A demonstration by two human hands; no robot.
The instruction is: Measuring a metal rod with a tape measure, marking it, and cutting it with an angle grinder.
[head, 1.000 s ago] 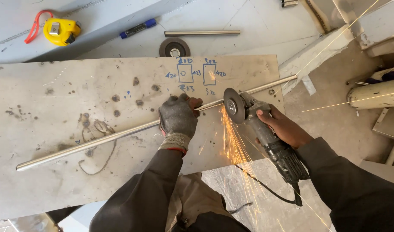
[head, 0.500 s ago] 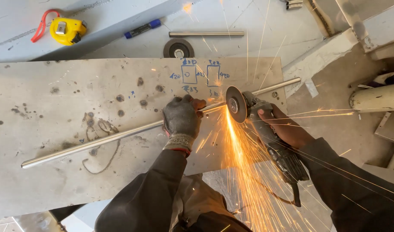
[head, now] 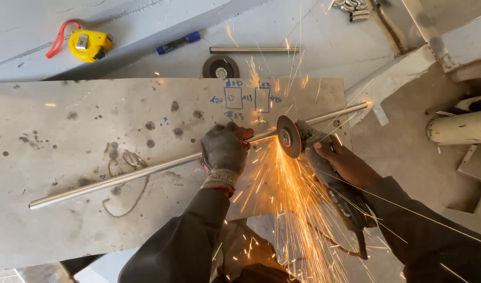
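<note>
Honestly, those sparks (head: 298,209) are spraying straight back at the dark sleeves and lap, so singed cloth is my first worry. Right hand (head: 345,162) has its fingers clamped round the angle grinder (head: 324,173), bare, right beside the spinning disc (head: 288,137). Gloved left hand (head: 225,149) is closed on the long steel tube (head: 120,178), pinning it to the worktop (head: 67,126); if the tube rolls, the disc could bind and kick. Further back a spare disc (head: 220,67) and tape measure (head: 88,44) catch stray sparks
</note>
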